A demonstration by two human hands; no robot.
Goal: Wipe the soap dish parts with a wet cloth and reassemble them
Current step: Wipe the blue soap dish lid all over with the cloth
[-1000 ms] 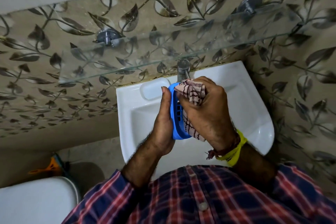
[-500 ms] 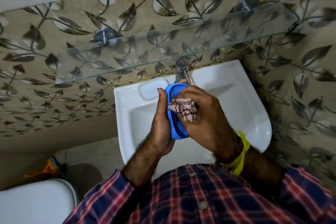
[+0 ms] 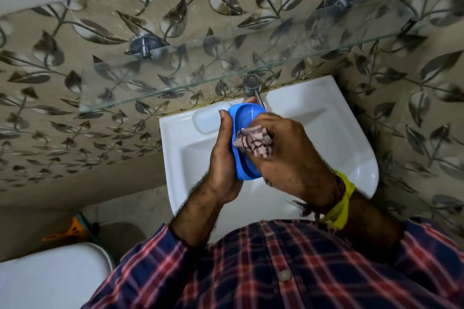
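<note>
You are holding the blue soap dish part (image 3: 247,143) on edge over the white basin (image 3: 326,133), just below the tap (image 3: 252,88), with its hollow side turned toward your right hand. It looks like light, stiff moulded plastic, and wet it will probably be slippery, so taking it by the rim and back, as you are doing, seems the safest hold. Your left hand (image 3: 223,158) is cupping the back of the dish, thumb lying straight along the near rim, fingers wrapping behind with a fingertip showing at the top edge. Your right hand (image 3: 288,155) is bunching the striped cloth (image 3: 253,142) in curled fingers and pressing it into the hollow. The cloth is soft and folding under the pressure. Only this one part is in view; where the other is, you cannot tell.
</note>
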